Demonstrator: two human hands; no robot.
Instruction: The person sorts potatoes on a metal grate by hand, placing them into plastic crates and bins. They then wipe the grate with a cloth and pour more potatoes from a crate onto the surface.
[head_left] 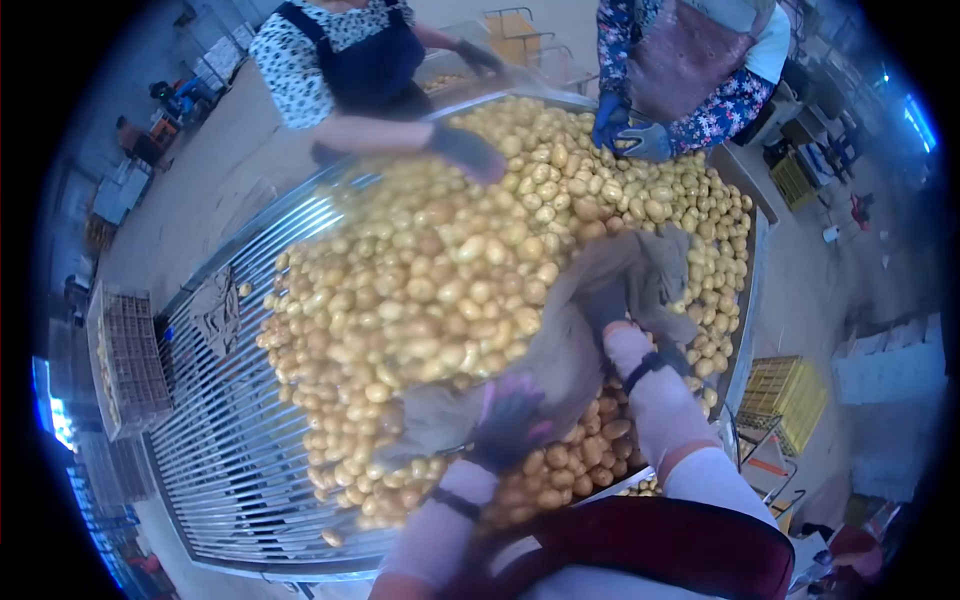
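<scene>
A heap of potatoes [440, 300] covers much of a slatted metal sorting table [230, 440]. Over its near side lies a rumpled grey-brown cloth [565, 375], stretched between my two hands. My left hand [508, 418], in a dark glove with pinkish-purple patches, rests on the cloth's near-left part, its somewhat blurred fingers spread. Farther right, my right hand [605, 303] reaches into the folds in a dark glove. Cloth and shadow hide its fingers, so its grip does not show. Darker potatoes [560, 470] lie below the cloth, close to my body.
Across the table, one person's blurred gloved hand [468, 152] reaches over the heap; another person's blue-gloved hands [630, 135] are at the potatoes. A second cloth [215, 312] lies on the slats. Crates stand at the left [130, 360] and right [785, 405].
</scene>
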